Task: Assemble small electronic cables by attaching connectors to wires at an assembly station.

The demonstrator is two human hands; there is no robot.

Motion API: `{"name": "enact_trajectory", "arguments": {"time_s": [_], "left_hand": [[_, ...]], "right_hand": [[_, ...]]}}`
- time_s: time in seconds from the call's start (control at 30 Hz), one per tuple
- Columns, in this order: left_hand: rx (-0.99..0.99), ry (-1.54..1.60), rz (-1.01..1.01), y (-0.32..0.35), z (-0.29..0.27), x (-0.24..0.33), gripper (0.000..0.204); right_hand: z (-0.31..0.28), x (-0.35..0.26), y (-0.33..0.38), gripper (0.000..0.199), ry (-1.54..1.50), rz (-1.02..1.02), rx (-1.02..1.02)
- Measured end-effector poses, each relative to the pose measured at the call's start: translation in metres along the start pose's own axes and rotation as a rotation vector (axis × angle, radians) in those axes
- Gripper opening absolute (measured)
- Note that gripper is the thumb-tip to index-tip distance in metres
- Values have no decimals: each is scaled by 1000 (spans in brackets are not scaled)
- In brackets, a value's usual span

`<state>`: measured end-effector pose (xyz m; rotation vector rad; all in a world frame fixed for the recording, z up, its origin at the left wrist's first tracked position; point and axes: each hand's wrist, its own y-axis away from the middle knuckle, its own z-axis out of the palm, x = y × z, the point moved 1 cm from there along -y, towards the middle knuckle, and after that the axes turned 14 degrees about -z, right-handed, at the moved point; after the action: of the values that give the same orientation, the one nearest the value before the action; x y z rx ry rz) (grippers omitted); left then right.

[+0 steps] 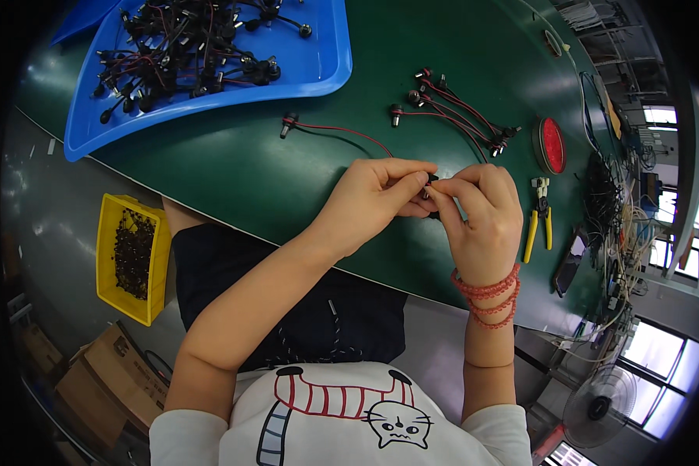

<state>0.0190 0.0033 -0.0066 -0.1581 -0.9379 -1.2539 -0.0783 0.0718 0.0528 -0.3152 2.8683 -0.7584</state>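
Note:
My left hand (377,194) and my right hand (481,210) meet over the green table (233,163). Together their fingertips pinch a small black connector (430,185) at the end of a thin red wire (342,132). The wire runs back across the table to a black plug end (288,123) that lies free. Most of the connector is hidden by my fingers. A red beaded bracelet is on my right wrist.
A blue tray (318,66) at the back left holds several black wired connectors. A small bunch of finished red-wired connectors (450,109) lies behind my hands. A red round lid (551,145) and yellow-handled pliers (540,217) lie to the right. A yellow bin (110,256) stands below the table's edge.

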Motion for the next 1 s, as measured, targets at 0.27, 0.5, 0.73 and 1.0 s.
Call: {"name": "enact_trajectory", "arguments": {"time_s": [0.27,0.5,0.73,1.0], "left_hand": [[-12,27,-44,0,-2,2,23],[0,-14,0,0,0,0,23],[-7,-48,51,0,1,-2,23],[72,-402,282,15,8,-3,27]], "right_hand": [[-3,3,1,10,-136,108,-14],[6,17,15,10,-797,523,66],[16,20,20,16,-1190,755,100],[18,13,33,19,-1214,799,178]]}}
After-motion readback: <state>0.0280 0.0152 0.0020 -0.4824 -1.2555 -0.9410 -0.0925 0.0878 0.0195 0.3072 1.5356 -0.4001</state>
